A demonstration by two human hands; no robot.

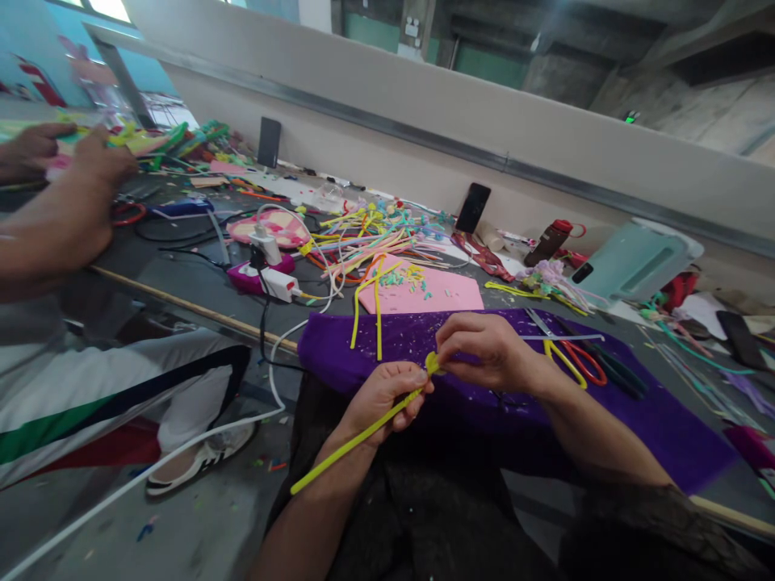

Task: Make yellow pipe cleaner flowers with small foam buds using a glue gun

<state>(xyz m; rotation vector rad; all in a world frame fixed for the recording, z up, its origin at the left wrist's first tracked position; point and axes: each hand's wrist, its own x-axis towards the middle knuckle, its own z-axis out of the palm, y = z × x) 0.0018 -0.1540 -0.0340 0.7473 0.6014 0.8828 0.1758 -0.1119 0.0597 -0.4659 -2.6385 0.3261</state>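
My left hand (387, 397) is closed on a yellow fuzzy stem (345, 450), whose long straight end slants down over the wrist. At its upper end is a small yellow looped or twisted part (432, 363). My right hand (475, 351) pinches at that part, its fingertips pressed together against it. Both hands are close together above the purple cloth (339, 343). To the right on the cloth lie scissors with orange-red handles (584, 361) and a bent yellow stem (563, 365). Two yellow stems (379, 323) hang from the pink sheet (451, 290).
Coloured stems (387, 234) are heaped at the back. A power strip (245, 277) with cables is at left, near another person's arm (66, 210). A phone (473, 207), brown bottle (549, 242) and pale green bin (642, 262) stand along the partition.
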